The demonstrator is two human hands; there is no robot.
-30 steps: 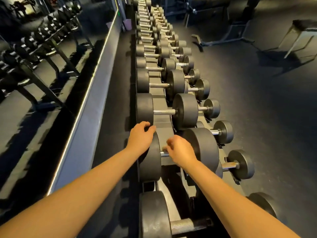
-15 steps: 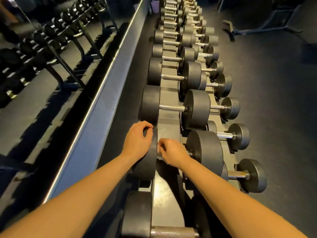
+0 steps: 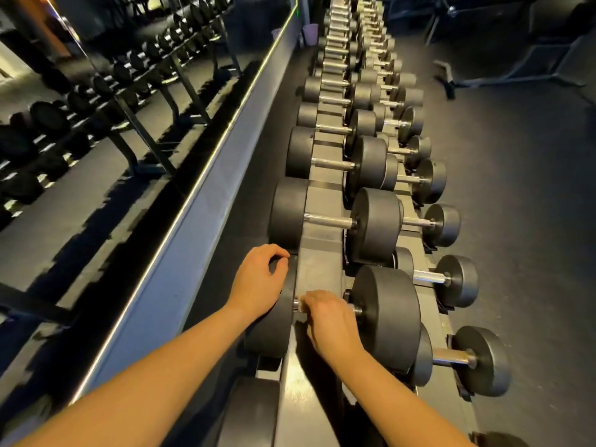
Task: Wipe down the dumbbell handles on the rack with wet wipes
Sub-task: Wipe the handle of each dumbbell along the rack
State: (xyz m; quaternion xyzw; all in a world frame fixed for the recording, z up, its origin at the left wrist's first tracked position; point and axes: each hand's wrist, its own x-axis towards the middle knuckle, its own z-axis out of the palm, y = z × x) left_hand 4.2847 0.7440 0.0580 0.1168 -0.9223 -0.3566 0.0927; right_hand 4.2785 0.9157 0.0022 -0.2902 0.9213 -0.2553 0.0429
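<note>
A long grey rack (image 3: 317, 240) carries a row of black dumbbells with steel handles. My left hand (image 3: 259, 282) rests curled over the top of the left head (image 3: 272, 330) of the nearest large dumbbell. My right hand (image 3: 327, 317) is wrapped round that dumbbell's steel handle (image 3: 356, 309), near its left end. Only short bits of the handle show on either side of the hand. A wipe cannot be seen; it may be hidden under my fingers. The dumbbell's right head (image 3: 387, 314) stands free.
The neighbouring dumbbell (image 3: 374, 224) lies just beyond, its handle bare. Smaller dumbbells (image 3: 458, 282) sit on a lower tier to the right. A mirror (image 3: 96, 108) runs along the left wall above a grey ledge. Dark gym floor and a bench frame (image 3: 458, 79) lie to the right.
The view has shifted so the rack sits more to the right. My right hand has slid left along the handle toward the left head. My left hand stays on that head.
</note>
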